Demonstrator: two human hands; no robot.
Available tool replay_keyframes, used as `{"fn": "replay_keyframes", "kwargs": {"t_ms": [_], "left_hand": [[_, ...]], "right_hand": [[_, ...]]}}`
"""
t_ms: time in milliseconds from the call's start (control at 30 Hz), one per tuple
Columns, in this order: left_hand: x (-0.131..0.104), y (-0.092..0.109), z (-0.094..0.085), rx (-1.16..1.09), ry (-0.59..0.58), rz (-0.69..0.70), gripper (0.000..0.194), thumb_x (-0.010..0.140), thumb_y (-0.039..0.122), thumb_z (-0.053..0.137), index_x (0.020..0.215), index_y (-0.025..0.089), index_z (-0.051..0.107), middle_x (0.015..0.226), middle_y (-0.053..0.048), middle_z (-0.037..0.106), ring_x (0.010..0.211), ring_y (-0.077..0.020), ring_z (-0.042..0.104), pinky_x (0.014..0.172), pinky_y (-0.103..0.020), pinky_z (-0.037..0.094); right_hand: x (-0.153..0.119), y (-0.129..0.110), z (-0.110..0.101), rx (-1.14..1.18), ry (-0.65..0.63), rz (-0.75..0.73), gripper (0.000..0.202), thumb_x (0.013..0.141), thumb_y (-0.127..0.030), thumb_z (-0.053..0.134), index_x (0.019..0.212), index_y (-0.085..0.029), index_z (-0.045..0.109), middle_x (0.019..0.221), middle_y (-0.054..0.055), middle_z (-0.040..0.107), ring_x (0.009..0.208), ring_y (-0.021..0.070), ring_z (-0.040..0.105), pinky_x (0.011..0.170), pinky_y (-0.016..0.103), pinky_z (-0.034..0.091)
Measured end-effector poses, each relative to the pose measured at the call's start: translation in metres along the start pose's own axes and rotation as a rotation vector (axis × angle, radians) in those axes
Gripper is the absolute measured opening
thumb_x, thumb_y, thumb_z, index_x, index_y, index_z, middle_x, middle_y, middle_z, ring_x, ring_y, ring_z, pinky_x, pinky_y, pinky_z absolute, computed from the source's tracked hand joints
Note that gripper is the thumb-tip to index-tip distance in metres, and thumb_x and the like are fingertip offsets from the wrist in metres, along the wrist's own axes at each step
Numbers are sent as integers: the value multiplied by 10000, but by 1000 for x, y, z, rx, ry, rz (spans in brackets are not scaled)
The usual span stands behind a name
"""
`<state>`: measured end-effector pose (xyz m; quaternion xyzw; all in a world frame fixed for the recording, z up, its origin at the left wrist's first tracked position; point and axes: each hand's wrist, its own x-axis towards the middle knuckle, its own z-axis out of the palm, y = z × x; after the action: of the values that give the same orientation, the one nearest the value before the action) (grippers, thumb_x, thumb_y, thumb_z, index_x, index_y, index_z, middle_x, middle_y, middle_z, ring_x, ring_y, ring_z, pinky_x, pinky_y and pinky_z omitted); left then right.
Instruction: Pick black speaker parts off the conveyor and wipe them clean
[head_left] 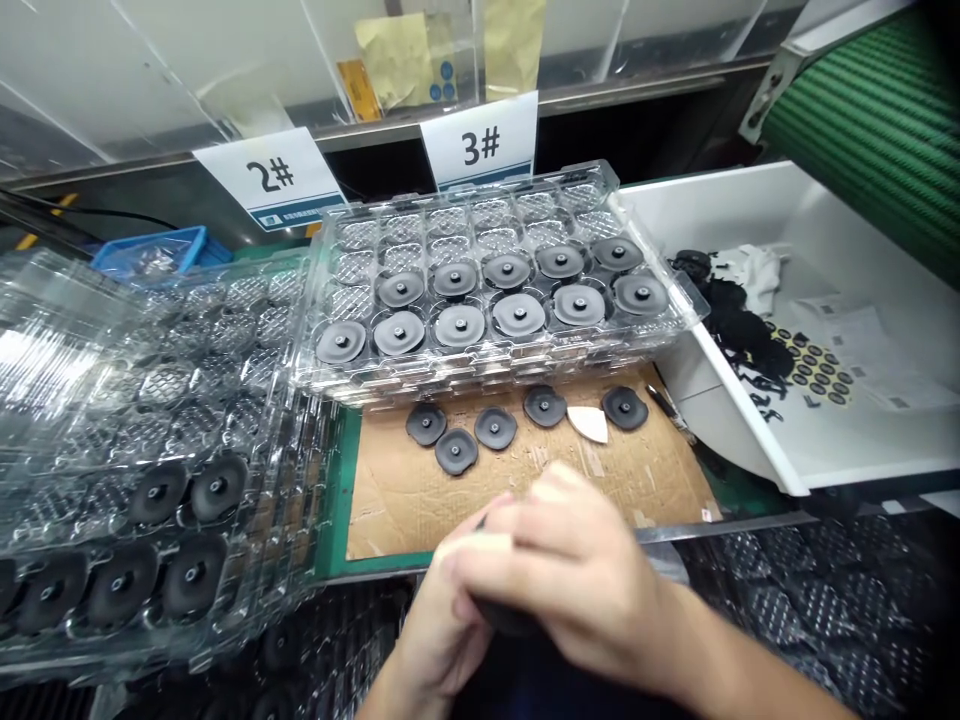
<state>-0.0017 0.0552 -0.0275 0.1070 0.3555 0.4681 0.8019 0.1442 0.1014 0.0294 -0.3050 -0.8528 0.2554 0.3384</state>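
Note:
My left hand (pixel 442 625) and my right hand (pixel 577 570) are closed together in front of the workbench. Between them they hold a black rounded part (pixel 506 615), mostly covered by the fingers. Past the hands, several black discs with a small centre stud, one of them a black disc (pixel 456 452), lie on a sheet of cardboard (pixel 390 510). Among these discs is a white, roughly triangular piece (pixel 589 423). Behind them, a stack of clear plastic trays (pixel 480 355) carries two rows of similar discs in its front pockets.
On the left stands another stack of clear trays (pixel 289 500), partly filled with black discs. A white bin (pixel 757 440) at the right holds black scraps and stickers. A pen-like tool (pixel 667 408) lies beside it. At the back are a blue basket (pixel 199 245) and numbered signs (pixel 480 145).

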Motion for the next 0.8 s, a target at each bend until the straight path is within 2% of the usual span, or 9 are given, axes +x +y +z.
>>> {"fn": "replay_keyframes", "kwargs": {"t_ms": [67,200,300,400,500,600,667,733,800], "left_hand": [[-1,4,1,-7,-50,80,680,463,385,809,1097,238,614,1176,-82,622,969,-247,615,951,-357,403],[-5,14,1,-78,-110,146,569,573,309,772,1114,303,596,1307,-55,536,1037,-239,600,937,-338,420],[-4,15,-1,-117,-130,135,534,606,284,753,1115,303,594,1232,-23,603,1061,-242,588,948,-341,417],[-3,13,-4,-132,-155,120,484,651,230,721,1110,312,596,1157,17,652,1035,-224,604,924,-308,436],[-1,11,-3,-121,-158,122,513,630,232,737,1116,307,591,1154,7,653,1029,-238,606,917,-319,442],[-1,9,0,-109,-116,143,568,569,265,778,1106,305,595,1148,-7,654,1031,-216,601,908,-291,441],[-1,8,2,-96,-63,145,536,571,282,775,1082,283,612,1129,-23,657,1040,-204,587,911,-278,433],[-1,8,1,-86,-21,129,464,611,278,748,1059,266,627,1095,-35,663,1012,-215,597,901,-305,447],[0,8,-2,-87,13,136,471,606,243,751,1059,277,625,1079,-26,665,966,-226,619,870,-327,474]], "right_hand": [[-6,10,-5,58,60,219,257,891,-133,428,1046,-216,615,898,21,653,790,145,550,716,294,379],[-32,26,1,245,103,613,186,878,-210,503,1009,-259,626,929,-4,648,847,129,582,728,227,434],[-53,31,21,364,60,774,179,877,-259,503,990,-260,641,980,-3,653,912,142,595,754,221,460],[-62,34,32,380,43,840,186,871,-262,505,985,-250,651,1011,6,657,948,158,598,762,231,477],[-52,26,22,302,148,812,182,868,-247,512,995,-264,640,1023,-5,655,951,148,598,767,216,481],[-28,5,6,196,243,619,222,856,-184,523,1049,-257,604,1031,0,643,932,135,592,774,200,477],[-12,-11,1,161,212,380,275,836,-127,521,1097,-190,580,991,41,646,891,149,593,783,223,480],[0,-21,0,164,122,198,280,832,-99,497,1100,-119,576,904,72,653,813,159,598,760,247,491],[8,-25,2,190,-33,196,248,845,-95,475,1057,-131,599,836,51,646,745,140,595,707,229,494]]}}
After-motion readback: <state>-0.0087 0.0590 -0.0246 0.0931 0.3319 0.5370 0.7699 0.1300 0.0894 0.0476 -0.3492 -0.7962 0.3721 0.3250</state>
